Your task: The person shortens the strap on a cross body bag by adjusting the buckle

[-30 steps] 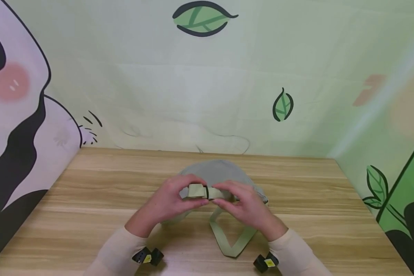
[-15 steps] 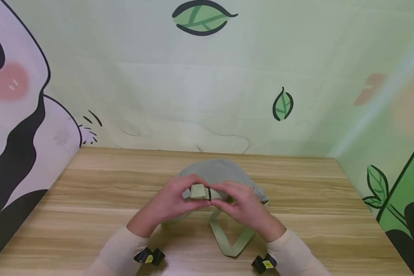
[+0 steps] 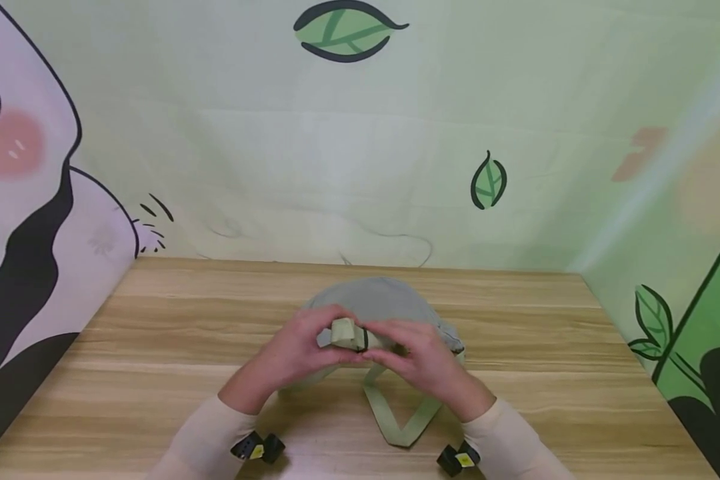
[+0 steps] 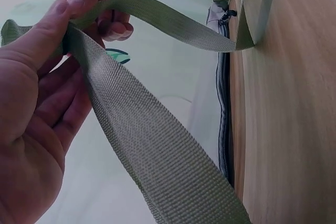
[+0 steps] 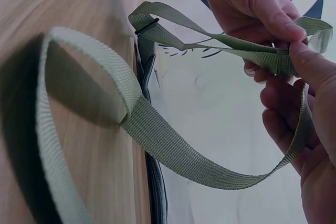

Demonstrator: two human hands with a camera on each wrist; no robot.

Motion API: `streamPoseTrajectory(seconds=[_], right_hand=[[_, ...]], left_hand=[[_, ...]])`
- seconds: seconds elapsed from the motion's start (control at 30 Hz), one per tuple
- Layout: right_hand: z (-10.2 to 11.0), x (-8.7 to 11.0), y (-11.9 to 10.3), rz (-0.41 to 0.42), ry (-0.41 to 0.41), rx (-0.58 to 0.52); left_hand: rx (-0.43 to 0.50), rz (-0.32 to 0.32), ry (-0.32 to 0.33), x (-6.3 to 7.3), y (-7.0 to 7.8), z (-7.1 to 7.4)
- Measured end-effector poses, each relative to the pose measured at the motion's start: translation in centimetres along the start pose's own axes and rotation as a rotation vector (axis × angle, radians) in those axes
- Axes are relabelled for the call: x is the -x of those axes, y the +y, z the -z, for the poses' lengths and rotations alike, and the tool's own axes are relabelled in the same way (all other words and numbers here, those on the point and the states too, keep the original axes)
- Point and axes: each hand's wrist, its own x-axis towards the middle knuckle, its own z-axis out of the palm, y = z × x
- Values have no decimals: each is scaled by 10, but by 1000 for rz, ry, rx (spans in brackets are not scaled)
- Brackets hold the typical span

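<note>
A light green webbing strap (image 3: 343, 332) is pinched between the thumb and fingers of my left hand (image 3: 297, 343). From the other side, my right hand (image 3: 426, 350) pinches the same strap by a thin black strap adjuster (image 3: 365, 339). The fingertips of both hands nearly meet there, and in the right wrist view they hide most of the adjuster. Left of it, the strap forms a short loop. Behind the hands lies a grey bag (image 3: 375, 297) with a dark zipper (image 4: 224, 108). A second black bar (image 5: 147, 26) crosses the strap farther along.
A slack bend of the strap (image 3: 390, 420) hangs down before the right hand. Beneath everything is a wood-grain table (image 3: 174, 320). A printed backdrop (image 3: 246, 167) with leaves and a panda stands along its back and sides.
Both hands stay close together at the adjuster, which has shifted slightly right. The short loop left of it has tilted and bulged. The bag remains where it was.
</note>
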Motion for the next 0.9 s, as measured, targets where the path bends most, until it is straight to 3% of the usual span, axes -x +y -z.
streamPoseTrajectory(seconds=[0.33,0.9], right_hand=[[0,2,-1,-59,-14,-40],[8,3,-5,-150,2,18]], left_hand=[[-37,-4,-40,1,-1,-1],[-52,97,-132,3,-2,-2]])
